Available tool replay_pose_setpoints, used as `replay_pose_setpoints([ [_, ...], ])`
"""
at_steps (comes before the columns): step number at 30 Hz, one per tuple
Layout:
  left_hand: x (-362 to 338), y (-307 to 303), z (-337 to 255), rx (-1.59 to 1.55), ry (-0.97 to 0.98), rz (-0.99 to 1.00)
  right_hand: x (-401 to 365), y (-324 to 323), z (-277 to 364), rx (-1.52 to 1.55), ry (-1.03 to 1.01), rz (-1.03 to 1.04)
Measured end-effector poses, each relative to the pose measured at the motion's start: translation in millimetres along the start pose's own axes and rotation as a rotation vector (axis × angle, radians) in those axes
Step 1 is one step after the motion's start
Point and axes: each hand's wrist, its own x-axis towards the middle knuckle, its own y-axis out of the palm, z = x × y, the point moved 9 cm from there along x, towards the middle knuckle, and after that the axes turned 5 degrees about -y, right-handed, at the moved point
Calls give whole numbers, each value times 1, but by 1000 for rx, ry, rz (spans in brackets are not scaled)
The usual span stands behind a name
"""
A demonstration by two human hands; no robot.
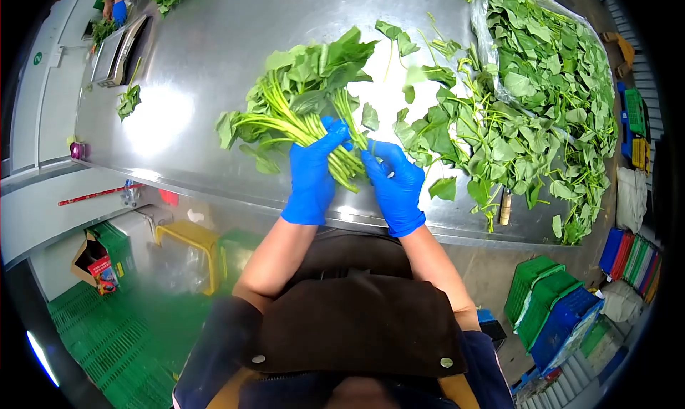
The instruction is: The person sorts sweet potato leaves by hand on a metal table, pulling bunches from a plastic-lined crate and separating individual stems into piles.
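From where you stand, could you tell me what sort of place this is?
Likely a vegetable prep room: a steel table, the left hand gripping a bunch of greens, stacked plastic crates.

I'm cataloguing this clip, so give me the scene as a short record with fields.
left hand: blue glove, closed around the stems of the bunch of leafy greens
right hand: blue glove, fingers at the stem ends, grip unclear
surface: steel table
to the right: loose pile of greens
far left corner: another person's hand, blue glove
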Motion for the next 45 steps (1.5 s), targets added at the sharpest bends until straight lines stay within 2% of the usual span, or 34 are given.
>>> replay_pose_setpoints([
  [4, 4, -3, 0, 49, -9, 57, 2, 0, 25, -174, -273, 57],
  [7, 0, -5, -4, 146, -22, 18, 0, 8, 25, -185, -285, 133],
  [10, 4, -15, -2, 143, -42, 8, -9, 16, -4, 116, 25, 131],
  [12, 5, -15, -9, 26, 20, 17, -12, 12, -20, 821, 291, -26],
  [13, 3, -15, -13, -34, 53, 18, -17, 7, -48, 851, 429, -87],
  [14, 1, -15, -14, -39, 49, 14, -29, 11, -81, 1155, 718, -252],
  [16, -4, -10, -18, -48, 38, 14, -18, 1, -66, 949, 718, -144],
  [18, -9, -7, -8, 39, 15, 107, -1, 4, -34, 617, 592, 74],
  [20, -19, 4, 3, 123, -35, 109, 11, 11, -12, 457, 347, 156],
  [21, -20, 7, 6, 113, -9, 101, 8, 12, -12, 459, 451, 163],
  [24, -19, 0, 1, 96, 26, 70, 2, 4, -16, 630, 483, 67],
  [25, -12, -8, 0, 79, 23, 47, -1, 4, -18, 628, 440, 130],
  [29, 10, -27, -1, -163, -64, 66, -14, -19, -35, 1162, 332, -275],
  [30, 7, -25, -2, -139, -54, 67, -14, -19, -47, 1327, 479, -451],
  [32, 2, -14, -1, -93, -36, 77, -1, -20, -25, 1616, 566, -336],
  [33, 1, -11, 5, -75, -58, 91, 2, -19, -25, 1471, 530, -240],
  [36, -10, 8, 16, -11, -56, 152, -10, -7, -11, 450, 448, 261],
  [37, -20, 20, 15, 30, -78, 167, -7, -7, 1, 361, 224, 176],
  [38, -19, 19, 18, 16, -76, 140, -9, -3, -7, 278, 229, 193],
  [43, -8, -2, 21, 23, -85, 49, -10, -10, -31, 502, 491, 189],
  [45, -7, -7, 19, 29, -70, 36, -3, -28, -21, 306, 314, 45],
])
